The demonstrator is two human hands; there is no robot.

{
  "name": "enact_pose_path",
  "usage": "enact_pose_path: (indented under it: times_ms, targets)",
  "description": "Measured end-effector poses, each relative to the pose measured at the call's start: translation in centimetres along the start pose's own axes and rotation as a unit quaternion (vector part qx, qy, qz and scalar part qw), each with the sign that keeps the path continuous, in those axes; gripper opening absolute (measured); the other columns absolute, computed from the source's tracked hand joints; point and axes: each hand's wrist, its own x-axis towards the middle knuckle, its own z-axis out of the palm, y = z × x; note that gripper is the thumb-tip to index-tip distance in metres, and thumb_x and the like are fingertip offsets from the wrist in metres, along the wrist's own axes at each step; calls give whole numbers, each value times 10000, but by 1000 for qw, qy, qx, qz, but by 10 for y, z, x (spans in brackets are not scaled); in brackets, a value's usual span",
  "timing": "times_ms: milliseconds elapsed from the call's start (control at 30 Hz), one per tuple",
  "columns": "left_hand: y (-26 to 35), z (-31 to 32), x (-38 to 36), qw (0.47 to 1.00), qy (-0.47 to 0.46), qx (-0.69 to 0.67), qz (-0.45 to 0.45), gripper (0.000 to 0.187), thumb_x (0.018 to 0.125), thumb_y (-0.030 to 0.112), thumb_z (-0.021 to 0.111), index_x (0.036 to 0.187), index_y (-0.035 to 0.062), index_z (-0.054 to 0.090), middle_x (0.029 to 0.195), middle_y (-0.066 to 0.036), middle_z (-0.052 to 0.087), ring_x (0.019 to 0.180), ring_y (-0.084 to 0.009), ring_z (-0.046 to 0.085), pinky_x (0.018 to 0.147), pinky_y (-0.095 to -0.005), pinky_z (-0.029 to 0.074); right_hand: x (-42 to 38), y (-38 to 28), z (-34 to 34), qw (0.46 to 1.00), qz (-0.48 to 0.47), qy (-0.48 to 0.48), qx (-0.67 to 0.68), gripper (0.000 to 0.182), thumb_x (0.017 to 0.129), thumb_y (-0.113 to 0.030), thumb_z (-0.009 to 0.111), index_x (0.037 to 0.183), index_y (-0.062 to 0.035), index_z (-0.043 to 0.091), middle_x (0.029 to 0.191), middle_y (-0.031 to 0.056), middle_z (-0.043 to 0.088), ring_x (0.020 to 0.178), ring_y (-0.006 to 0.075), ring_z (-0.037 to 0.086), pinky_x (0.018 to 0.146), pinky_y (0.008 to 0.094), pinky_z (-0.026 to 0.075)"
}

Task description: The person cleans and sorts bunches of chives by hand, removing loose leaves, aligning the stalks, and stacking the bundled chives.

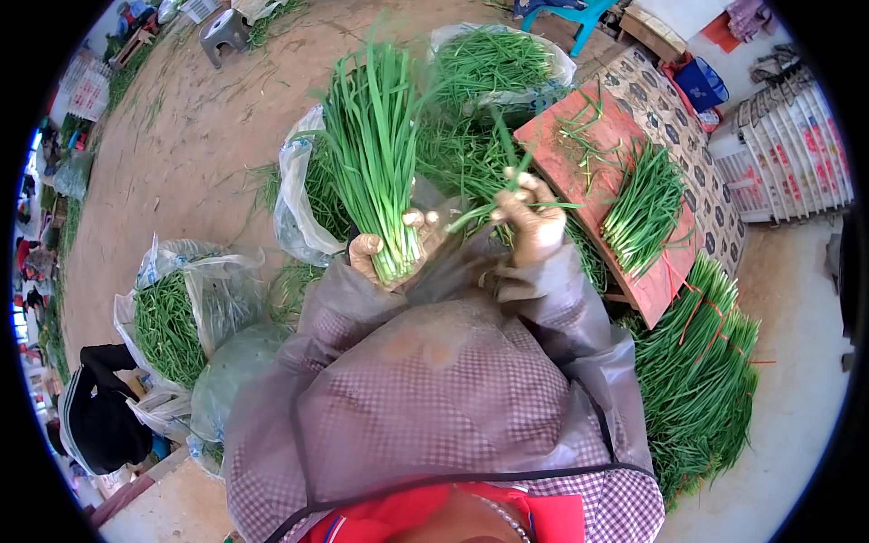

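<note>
My left hand [398, 244] is wrapped round the base of a bunch of long green stalks [373, 149], whose leaves point up and away from me. To its right, my right hand [532, 217] is raised with its fingers closed on a few loose green stalks [475, 215], partly blurred. Beyond that hand stands a red board [566, 122] with a smaller bunch [644, 208] lying on its right part. Loose greens [466, 158] are heaped between the hands and the board.
Plastic bags of greens stand at the back [493, 63], behind the held bunch [294, 195] and at left [172, 330]. Tied bundles [697, 389] lie at right. Stacked white crates [787, 149], a grey stool [224, 34] and a blue-green chair [579, 18] are farther off.
</note>
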Motion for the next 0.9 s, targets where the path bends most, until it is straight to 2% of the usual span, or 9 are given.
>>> enact_pose_path:
  times_ms: [167, 200, 267, 300, 367, 400, 567, 733, 900]
  targets:
    - [4, 10, 3, 998, 46, -42, 26, 620, 623, 57, 628, 1230, 49, 502, 1015, -65, 599, 1172, -273, 488, 1145, -451, 192, 34, 13, -102, 960, 138, -68, -234, 312, 766, -6, 647, 1068, 15, 574, 744, 54, 617, 610, 155, 605, 560, 283, 495]
    - [6, 12, 1, 998, 54, -36, 12, 611, 621, 44, 628, 1219, 43, 502, 1017, -69, 588, 1160, -283, 499, 1144, -459, 192, 31, 5, -103, 803, 107, -74, -582, 334, 779, -85, 648, 1087, 18, 570, 793, 113, 653, 675, 195, 641, 618, 310, 512]
    - [7, 10, 1, 998, 61, -30, -2, 602, 620, 30, 629, 1208, 37, 501, 1018, -74, 577, 1148, -292, 509, 1144, -468, 193, 22, -7, -104, 579, -15, -84, -811, 396, 776, -155, 659, 1125, 9, 571, 857, 155, 666, 744, 213, 658, 681, 313, 513]
    - [6, 7, 0, 999, 41, -14, -15, 725, 644, 65, 640, 1315, 104, 371, 1056, -49, 554, 1171, -261, 489, 1142, -438, 193, 22, -8, -95, 580, -14, -83, -811, 396, 776, -155, 659, 1125, 9, 571, 857, 155, 666, 744, 213, 658, 681, 313, 513]
    - [3, 8, 0, 999, 22, 2, -31, 862, 668, 99, 650, 1423, 171, 241, 1094, -24, 531, 1195, -231, 468, 1140, -408, 194, 20, -6, -71, 891, -13, -140, -432, 360, 798, -164, 663, 1113, -5, 598, 880, 115, 666, 766, 185, 647, 705, 297, 509]
    - [5, 12, 0, 998, 48, 3, -45, 853, 675, 83, 647, 1420, 163, 242, 1097, -27, 514, 1152, -222, 487, 1102, -399, 266, 7, -24, -37, 934, 60, -191, -295, 275, 882, -126, 590, 1124, 4, 587, 882, 31, 617, 727, 80, 530, 665, 226, 454]
    - [1, 17, -2, 993, 94, -53, -57, 558, 647, 70, 666, 1173, 26, 483, 1061, -65, 477, 804, -193, 516, 838, -372, 474, -6, -20, 19, 916, 76, -282, -275, 392, 874, -250, 632, 1143, 27, 567, 991, 84, 628, 922, 127, 567, 819, 273, 455]
    - [-4, 4, -3, 995, 69, 10, -72, 520, 651, 58, 659, 1154, 18, 531, 1007, -77, 571, 829, -204, 544, 798, -351, 490, 11, 0, 33, 924, -5, -307, -228, 613, 799, -282, 717, 1245, 45, 454, 1039, 164, 610, 942, 180, 580, 776, 283, 490]
    - [0, 29, 6, 936, 241, 227, -116, 591, 628, 4, 679, 1190, 20, 495, 1019, -107, 582, 878, -235, 576, 757, -356, 505, 20, -12, 38, 933, -1, -333, -135, 678, 783, -261, 725, 1303, 8, 383, 1193, 144, 541, 1067, 237, 538, 917, 355, 427]
